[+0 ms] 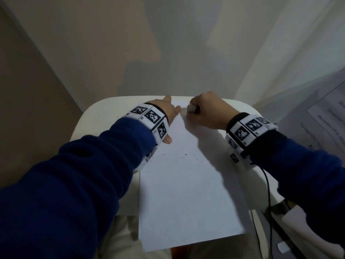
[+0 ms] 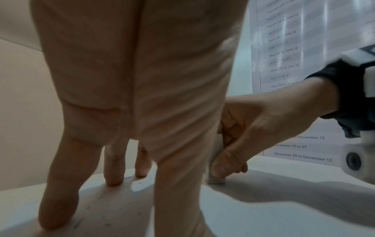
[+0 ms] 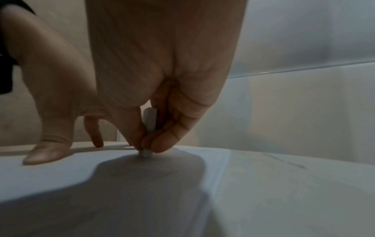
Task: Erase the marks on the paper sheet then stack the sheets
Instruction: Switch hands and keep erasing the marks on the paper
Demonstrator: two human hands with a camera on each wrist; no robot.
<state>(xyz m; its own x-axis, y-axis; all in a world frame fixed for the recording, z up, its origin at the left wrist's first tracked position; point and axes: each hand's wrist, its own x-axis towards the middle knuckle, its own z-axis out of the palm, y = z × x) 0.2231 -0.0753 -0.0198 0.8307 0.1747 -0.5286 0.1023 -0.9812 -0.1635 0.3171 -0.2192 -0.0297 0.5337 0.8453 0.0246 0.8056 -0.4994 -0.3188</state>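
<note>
— Pale walls close round the small white table [image 1: 97, 116]; where are the hands?
— Right hand [image 1: 207, 113] pinches a white eraser [image 3: 149, 120], tip on the paper sheet [image 1: 186, 184] near its far edge. Left hand [image 1: 164, 111] presses flat, fingers spread.
— Edges?
— Sheet overhangs the near rim. Only the left wrist view shows a dated wall chart [image 2: 294, 48].

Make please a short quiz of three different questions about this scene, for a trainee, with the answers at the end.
1. True or false: the left hand lies with straight fingers on the paper sheet.
2. What does the right hand pinch? A pencil, B eraser, C ruler.
3. Fill in: the eraser's tip touches the ___.

Key: 1 true; 2 B; 3 paper sheet.
</note>
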